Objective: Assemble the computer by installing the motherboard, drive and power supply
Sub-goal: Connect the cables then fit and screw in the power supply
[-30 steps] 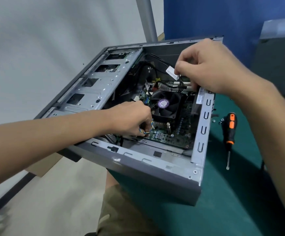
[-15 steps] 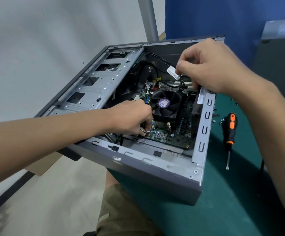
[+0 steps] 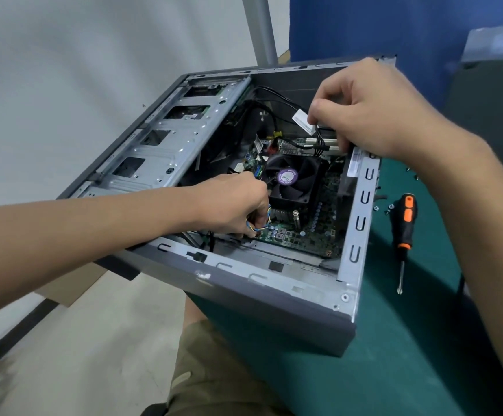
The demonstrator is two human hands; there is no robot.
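On the green tabletop (image 3: pixel 409 340) lies an open computer case (image 3: pixel 274 298), its motherboard (image 3: pixel 310 232) seated inside. Our left grip (image 3: pixel 232 205) curls around thin coloured wires (image 3: pixel 255 227) beside the fan (image 3: pixel 292 178); our right grip (image 3: pixel 373 115) pinches a white-tagged black cable (image 3: pixel 303 122). Near the case lies a screwdriver (image 3: pixel 406 220).

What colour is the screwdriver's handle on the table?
The screwdriver handle is black with orange, seen in the head view.

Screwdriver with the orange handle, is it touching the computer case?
Apart. The head view shows the screwdriver lying on the green table, with a strip of table showing between it and the case.
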